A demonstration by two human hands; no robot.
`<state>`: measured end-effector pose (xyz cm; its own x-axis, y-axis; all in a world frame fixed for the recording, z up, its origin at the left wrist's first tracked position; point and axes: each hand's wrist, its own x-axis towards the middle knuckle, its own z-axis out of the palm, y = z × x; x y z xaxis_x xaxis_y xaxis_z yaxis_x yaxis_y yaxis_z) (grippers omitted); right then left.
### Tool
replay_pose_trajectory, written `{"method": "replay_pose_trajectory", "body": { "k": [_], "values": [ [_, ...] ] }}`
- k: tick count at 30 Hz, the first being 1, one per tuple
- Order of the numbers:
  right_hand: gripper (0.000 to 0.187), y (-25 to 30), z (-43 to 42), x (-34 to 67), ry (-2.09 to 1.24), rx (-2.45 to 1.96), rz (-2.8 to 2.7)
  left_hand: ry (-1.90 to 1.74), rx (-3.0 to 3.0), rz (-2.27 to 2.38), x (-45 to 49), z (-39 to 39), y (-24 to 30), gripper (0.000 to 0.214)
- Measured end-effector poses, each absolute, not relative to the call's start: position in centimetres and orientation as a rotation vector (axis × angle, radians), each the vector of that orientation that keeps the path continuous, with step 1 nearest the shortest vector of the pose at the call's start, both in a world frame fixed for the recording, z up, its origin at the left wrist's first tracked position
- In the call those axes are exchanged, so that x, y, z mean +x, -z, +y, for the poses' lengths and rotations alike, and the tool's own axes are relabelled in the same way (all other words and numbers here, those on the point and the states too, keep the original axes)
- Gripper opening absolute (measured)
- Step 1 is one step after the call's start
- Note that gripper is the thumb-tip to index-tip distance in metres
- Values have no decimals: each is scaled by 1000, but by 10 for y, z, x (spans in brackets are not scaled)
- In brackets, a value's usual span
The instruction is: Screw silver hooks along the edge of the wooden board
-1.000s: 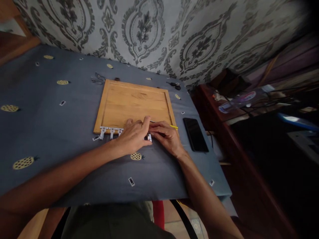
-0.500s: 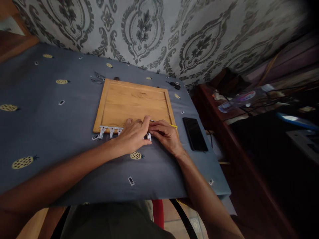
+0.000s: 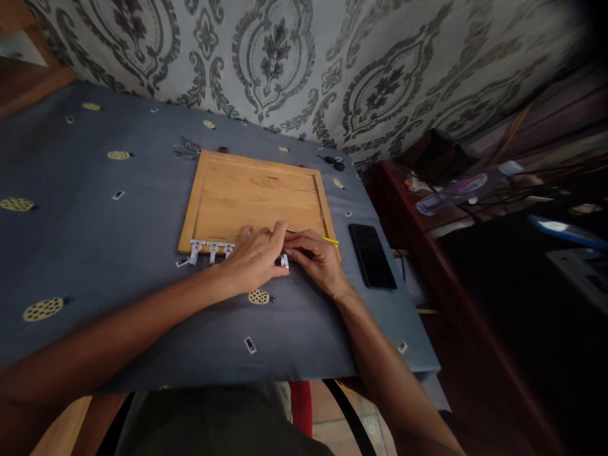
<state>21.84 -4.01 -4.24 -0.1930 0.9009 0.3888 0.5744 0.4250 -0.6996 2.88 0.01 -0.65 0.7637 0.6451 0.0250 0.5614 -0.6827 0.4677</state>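
Note:
A framed wooden panel (image 3: 266, 190) lies flat on the cloth-covered table. Along its near edge sits a row of silver metal hinges (image 3: 213, 249), partly covered by my left hand (image 3: 256, 256). That hand is curled over the edge, its thumb and index finger on either side of another hinge (image 3: 284, 260) near the right end of the row. My right hand (image 3: 316, 256) is closed around a slim tool with a yellow end (image 3: 331, 240), fingertips close to that hinge. A thin metallic part of the tool shows past the fingers; its exact kind and the contact point are hidden.
A black phone (image 3: 372, 256) lies right of the panel. Pliers (image 3: 189, 145) lie beyond its far left corner, and a small black-handled item (image 3: 335, 163) beyond its far right. A patterned curtain (image 3: 275, 63) hangs behind the table. A plastic bottle (image 3: 468, 187) lies on the side desk.

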Motion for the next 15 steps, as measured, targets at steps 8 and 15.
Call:
{"method": "replay_pose_trajectory", "body": {
  "k": [8, 15],
  "values": [
    [13, 39, -42, 217, -523, -1278, -1876, -274, 2519, 910, 28, 1, 8, 64],
    [13, 37, -45, 224, -481, -1351, -1762, -314, 2537, 899, 28, 1, 11, 64]
  ]
}}
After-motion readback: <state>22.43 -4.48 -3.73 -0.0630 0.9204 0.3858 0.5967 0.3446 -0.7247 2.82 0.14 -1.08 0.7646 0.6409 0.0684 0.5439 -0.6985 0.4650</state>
